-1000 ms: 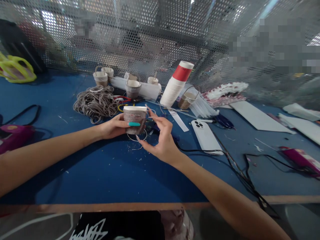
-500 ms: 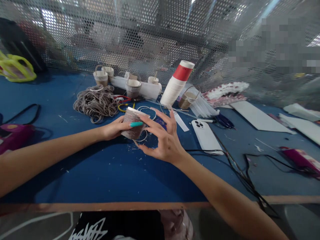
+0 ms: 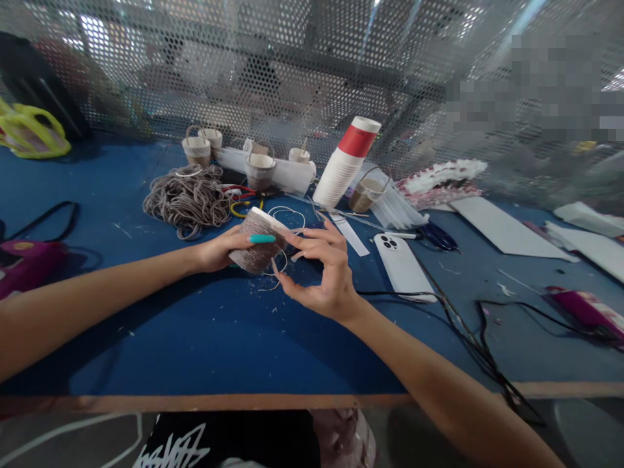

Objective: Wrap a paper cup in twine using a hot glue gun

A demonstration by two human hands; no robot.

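Note:
My left hand [image 3: 219, 250] is closed around a small paper cup [image 3: 257, 242] wound with grey-brown cord, its thumb with a long turquoise nail lying across the side. The cup is tilted, its white rim up and to the right. Against the cup's right side my right hand [image 3: 324, 270] has its fingers spread, with fingertips by the rim and the thumb near the lower side. Whether they press on the cup I cannot tell. Loops of thin pale string [image 3: 292, 213] lie behind and below the cup. A heap of grey-brown cord [image 3: 188, 200] sits to the left.
Several cord-wrapped cups with handles, one of them a small basket [image 3: 369, 194], stand at the back. Also there are stacked paper cups [image 3: 344, 166], pliers [image 3: 246, 207], a white phone [image 3: 403, 268], black cables [image 3: 463, 325] and purple glue-gun-like tools [image 3: 589, 311]. A perforated metal screen [image 3: 292, 78] rises behind.
The cup has tipped slightly further and shifted a little left. My right hand's fingers have slid back toward the cup's right edge and drawn closer together.

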